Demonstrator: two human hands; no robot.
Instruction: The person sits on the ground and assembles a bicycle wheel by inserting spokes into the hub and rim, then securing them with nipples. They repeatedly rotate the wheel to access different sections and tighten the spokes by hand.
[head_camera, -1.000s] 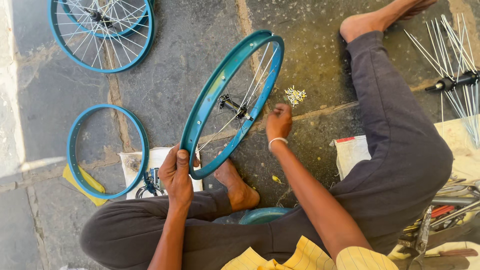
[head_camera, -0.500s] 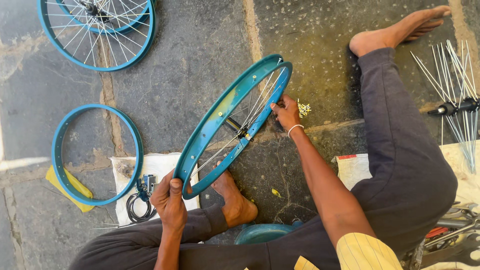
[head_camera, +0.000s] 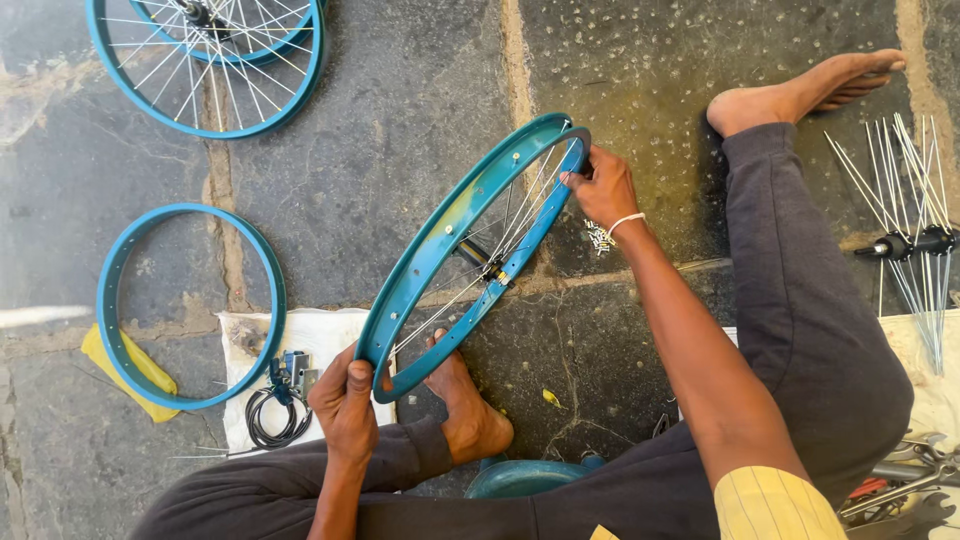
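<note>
the left hand (head_camera: 345, 405) had a closed grip on the low edge of the teal wheel (head_camera: 440, 240), which stood tilted on the stone floor (head_camera: 400, 120). the right hand (head_camera: 603, 187) pinched its top edge beside the spokes (head_camera: 520, 215).

My left hand (head_camera: 345, 405) grips the teal wheel (head_camera: 470, 245) at its near edge, my right hand (head_camera: 603, 188) pinches the far rim. Wheel tilted over my foot (head_camera: 470, 415). Bare rim (head_camera: 190, 305) on floor to the left, spokes (head_camera: 905, 235) to the right.
</note>
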